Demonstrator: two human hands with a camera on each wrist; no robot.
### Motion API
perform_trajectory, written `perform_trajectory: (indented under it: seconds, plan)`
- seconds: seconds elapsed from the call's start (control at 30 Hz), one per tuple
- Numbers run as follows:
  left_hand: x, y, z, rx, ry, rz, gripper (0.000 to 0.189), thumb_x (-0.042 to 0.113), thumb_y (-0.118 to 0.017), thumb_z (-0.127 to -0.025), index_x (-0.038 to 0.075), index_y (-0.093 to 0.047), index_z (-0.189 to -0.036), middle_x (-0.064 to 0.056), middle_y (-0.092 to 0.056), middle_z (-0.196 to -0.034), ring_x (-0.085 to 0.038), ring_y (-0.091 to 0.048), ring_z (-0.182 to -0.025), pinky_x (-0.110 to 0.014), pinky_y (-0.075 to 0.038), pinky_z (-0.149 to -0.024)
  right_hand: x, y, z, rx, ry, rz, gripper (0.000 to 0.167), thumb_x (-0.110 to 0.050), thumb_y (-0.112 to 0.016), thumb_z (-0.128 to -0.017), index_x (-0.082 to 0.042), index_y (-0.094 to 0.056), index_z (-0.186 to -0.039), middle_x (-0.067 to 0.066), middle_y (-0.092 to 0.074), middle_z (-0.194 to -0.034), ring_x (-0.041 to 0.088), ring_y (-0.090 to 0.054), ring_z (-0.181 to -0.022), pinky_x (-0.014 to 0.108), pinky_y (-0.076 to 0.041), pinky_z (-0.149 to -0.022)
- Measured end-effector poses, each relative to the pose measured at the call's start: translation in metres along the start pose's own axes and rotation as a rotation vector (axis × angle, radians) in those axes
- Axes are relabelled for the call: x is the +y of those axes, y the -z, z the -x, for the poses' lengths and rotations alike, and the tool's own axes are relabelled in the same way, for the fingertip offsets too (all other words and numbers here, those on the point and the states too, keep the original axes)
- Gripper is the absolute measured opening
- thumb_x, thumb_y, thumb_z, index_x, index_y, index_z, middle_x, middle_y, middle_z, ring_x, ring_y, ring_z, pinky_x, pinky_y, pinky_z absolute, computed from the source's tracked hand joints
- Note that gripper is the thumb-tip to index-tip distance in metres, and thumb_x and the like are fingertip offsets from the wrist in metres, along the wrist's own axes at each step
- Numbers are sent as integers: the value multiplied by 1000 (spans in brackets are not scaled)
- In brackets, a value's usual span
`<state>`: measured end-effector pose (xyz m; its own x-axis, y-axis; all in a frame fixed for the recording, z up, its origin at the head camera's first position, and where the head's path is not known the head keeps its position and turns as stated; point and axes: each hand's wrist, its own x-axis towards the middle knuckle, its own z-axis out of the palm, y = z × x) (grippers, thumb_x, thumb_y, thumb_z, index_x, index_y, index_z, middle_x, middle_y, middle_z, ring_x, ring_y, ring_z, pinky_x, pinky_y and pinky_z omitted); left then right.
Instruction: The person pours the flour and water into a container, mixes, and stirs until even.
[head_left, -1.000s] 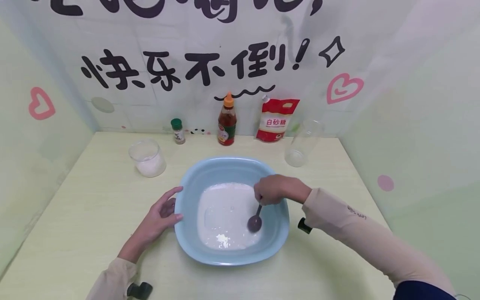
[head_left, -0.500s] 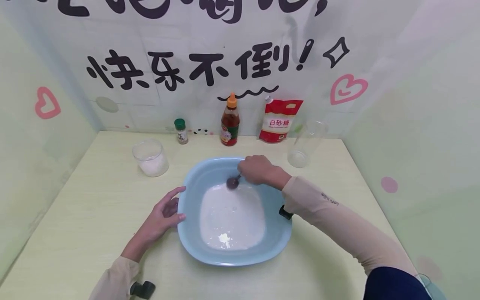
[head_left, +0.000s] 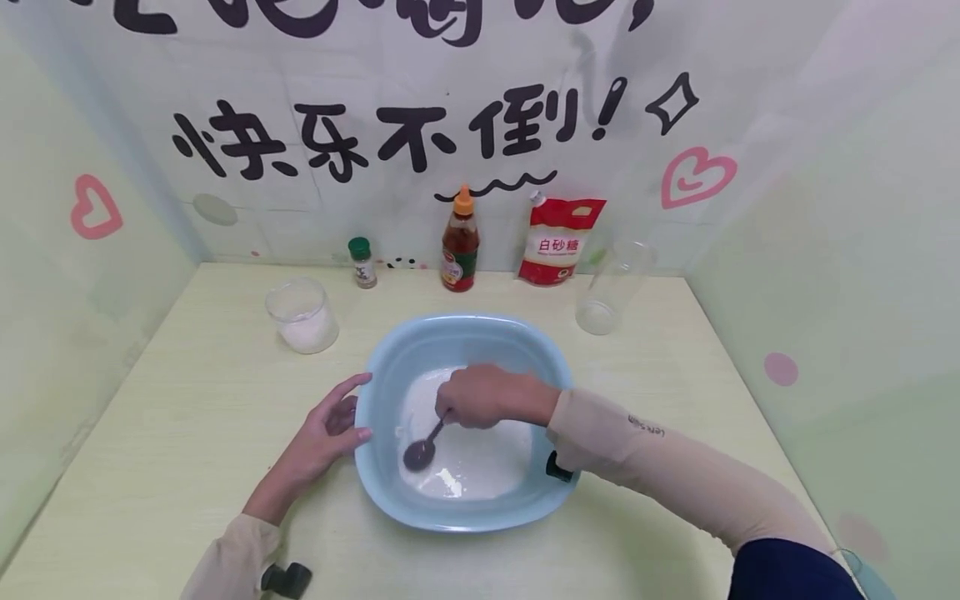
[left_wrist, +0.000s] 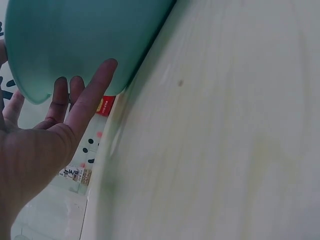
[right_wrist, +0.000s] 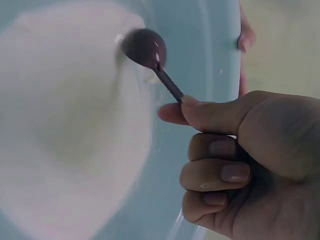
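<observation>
A light blue plastic basin point(head_left: 551, 350) with white liquid point(head_left: 487, 458) in its bottom stands on the table. My right hand point(head_left: 480, 395) reaches over it and pinches the handle of a small dark brown spoon point(head_left: 419, 455) between thumb and index finger. In the right wrist view the round spoon bowl point(right_wrist: 145, 48) is at the edge of the liquid, and the other fingers are curled into the palm. My left hand point(head_left: 318, 442) rests against the basin's left side, its fingers spread. In the left wrist view those fingers point(left_wrist: 92, 100) lie nearly straight along the basin's outer wall point(left_wrist: 75, 45).
Behind the basin stand a glass jar of white powder point(head_left: 303, 321), a green-capped shaker point(head_left: 363, 262), a red sauce bottle point(head_left: 460, 246), a red and white sugar pouch point(head_left: 557, 242) and a tall clear glass point(head_left: 600, 312). Walls border the table point(head_left: 187, 417) at back and sides.
My right hand has swept the spoon from the basin's right side past its far side to the left, and is now nearer the front. My left hand stays on the basin's left side.
</observation>
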<state>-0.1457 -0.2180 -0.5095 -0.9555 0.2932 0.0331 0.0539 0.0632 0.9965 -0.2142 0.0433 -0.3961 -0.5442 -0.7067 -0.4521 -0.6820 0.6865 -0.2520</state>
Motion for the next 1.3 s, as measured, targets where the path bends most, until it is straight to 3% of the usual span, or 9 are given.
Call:
perform_trajectory:
  seconds: [0.17, 0.43, 0.57, 0.7, 0.93, 1.1, 1.3]
  plan:
    - [0, 0, 0, -12, -8, 14, 70, 0, -64, -92, 12, -33, -153, -3, -60, -121, -4, -65, -109, -25, -56, -87, 1, -8, 22, -102, -20, -18, 15, -18, -68, -95, -24, -78, -104, -10, -65, -80, 10, -56, -70, 22, -45, -65]
    - [2, 0, 0, -15, 0, 13, 70, 0, -64, -92, 12, -33, -153, -12, -58, -124, -5, -65, -109, -27, -57, -85, 40, 0, 54, -166, -225, 31, 12, -12, -66, -93, -17, -71, -84, -1, -60, -74, 15, -53, -69, 26, -45, -65]
    - [2, 1, 0, -9, -7, 7, 70, 0, -64, -92, 12, -33, -153, -12, -59, -124, -4, -65, -109, -27, -57, -85, 61, 12, 56, -111, -329, 28, 10, -8, -62, -93, -14, -65, -86, 4, -58, -80, 20, -55, -74, 29, -47, -67]
    - [1, 2, 0, -12, -9, 6, 70, 0, -64, -92, 12, -33, -154, -14, -59, -126, -3, -65, -110, -26, -57, -86, 71, 22, 47, 25, -372, 37, 5, -11, -61, -94, -13, -65, -93, 7, -59, -83, 22, -56, -75, 30, -48, -68]
    - [1, 0, 0, -19, 7, 20, 70, 1, -64, -92, 12, -33, -153, -21, -57, -126, -5, -65, -110, -27, -57, -85, 64, 21, 7, 170, -289, 64, 23, -20, -71, -92, -15, -68, -115, 2, -68, -97, 19, -59, -81, 30, -51, -75]
    - [2, 0, 1, -15, 10, 18, 71, 1, -65, -91, 12, -33, -153, -18, -57, -124, -4, -65, -110, -27, -57, -85, 45, 14, -11, 239, -160, 38, 23, -17, -70, -93, -16, -71, -116, 1, -71, -108, 17, -58, -80, 29, -48, -73]
    - [4, -1, 1, -13, 16, 15, 71, 1, -65, -92, 11, -32, -154, -23, -56, -129, -1, -64, -111, -27, -57, -86, 23, 5, -18, 231, -58, 1, 20, -20, -65, -96, -19, -72, -115, -4, -70, -98, 15, -59, -74, 27, -48, -72]
